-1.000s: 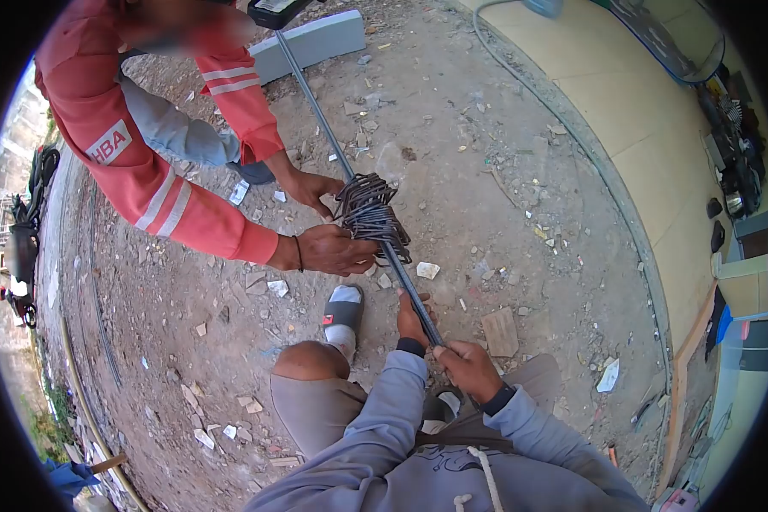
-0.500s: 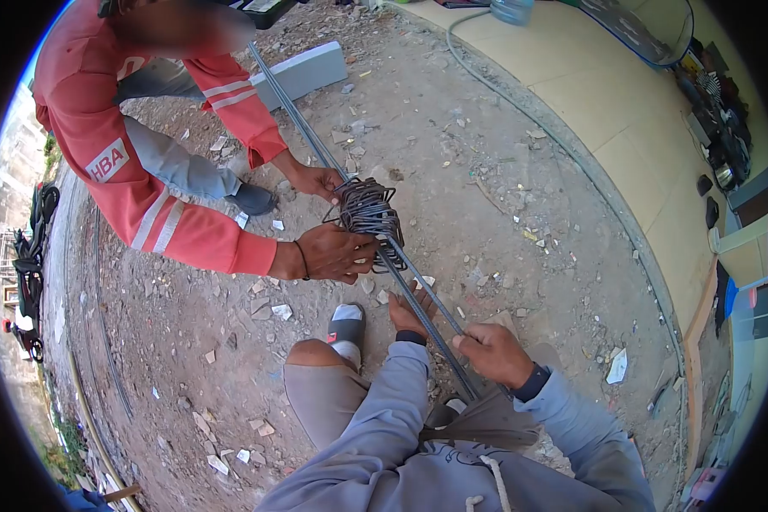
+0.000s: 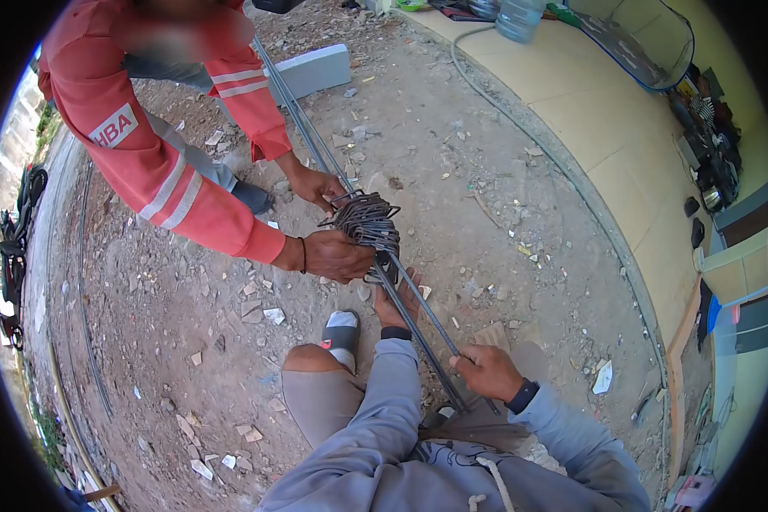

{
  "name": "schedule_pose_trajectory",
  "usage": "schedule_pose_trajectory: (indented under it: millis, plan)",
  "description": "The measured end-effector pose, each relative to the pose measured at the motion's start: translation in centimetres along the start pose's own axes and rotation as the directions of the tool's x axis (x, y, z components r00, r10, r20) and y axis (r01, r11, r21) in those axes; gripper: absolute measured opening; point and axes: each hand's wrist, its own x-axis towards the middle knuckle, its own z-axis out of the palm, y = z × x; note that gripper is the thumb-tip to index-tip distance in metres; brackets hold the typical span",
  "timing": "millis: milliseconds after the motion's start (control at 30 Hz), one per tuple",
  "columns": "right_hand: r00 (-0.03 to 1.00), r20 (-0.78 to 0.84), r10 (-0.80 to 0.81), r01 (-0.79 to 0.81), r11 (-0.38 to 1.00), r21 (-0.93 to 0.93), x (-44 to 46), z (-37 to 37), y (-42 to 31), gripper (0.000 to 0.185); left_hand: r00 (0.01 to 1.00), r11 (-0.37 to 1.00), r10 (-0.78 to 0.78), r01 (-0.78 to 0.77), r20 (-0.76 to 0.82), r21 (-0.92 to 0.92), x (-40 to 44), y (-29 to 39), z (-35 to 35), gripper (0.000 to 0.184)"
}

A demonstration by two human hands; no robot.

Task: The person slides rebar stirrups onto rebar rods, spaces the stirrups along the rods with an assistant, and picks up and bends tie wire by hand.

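Observation:
Two long ribbed steel rebars (image 3: 431,352) run from near my lap up through a thick bundle of bent rebar stirrups (image 3: 365,224). My right hand (image 3: 489,373) is closed around one rebar near its lower end. Under the rebars, just below the bundle, my left hand (image 3: 398,300) is held palm up with fingers stretched upward, partly hidden by the bars. A co-worker in a red sleeve has one hand (image 3: 337,256) on the near side of the stirrups and the other hand (image 3: 317,186) at their far side.
A pale block (image 3: 311,72) lies on the rubble-strewn ground beyond the rebars. A hose (image 3: 486,90) follows the edge of the tiled floor (image 3: 589,128) on the right, where a large water bottle (image 3: 519,19) stands. Thin rods (image 3: 90,324) lie at left.
My left hand has moved up along the rebars, closer to the stirrups. The lower ends of the two rebars have spread apart. The co-worker's hands stay at the bundle.

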Motion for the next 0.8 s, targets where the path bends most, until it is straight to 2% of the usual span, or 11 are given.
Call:
schedule_pose_trajectory:
  millis: [167,200,367,500,800]
  plan:
    - [0.999,-0.003,0.037,-0.038,0.999,-0.033,0.3,2.5,1.0,0.029,0.998,0.991,-0.070,0.070,0.004,-0.111,-0.7,0.1,0.2,0.056]
    - [0.999,0.010,0.047,-0.046,0.998,-0.032,0.3,2.7,1.1,0.029,0.997,0.989,-0.066,0.071,0.044,-0.130,-0.8,0.2,0.0,0.057]
    - [1.000,-0.018,0.004,-0.005,0.999,-0.042,0.6,3.0,1.6,0.028,0.996,0.995,-0.078,0.080,0.044,-0.053,-0.9,0.1,1.2,0.057]
    - [0.998,-0.003,0.061,-0.061,0.998,-0.033,0.4,3.1,1.5,0.028,0.996,0.996,-0.088,0.088,0.031,0.008,-0.7,0.1,0.7,0.056]
    - [0.997,-0.022,0.079,-0.079,0.997,0.001,0.3,2.1,1.2,0.028,0.996,0.997,-0.074,0.074,-0.047,-0.019,-0.8,0.3,0.4,0.058]
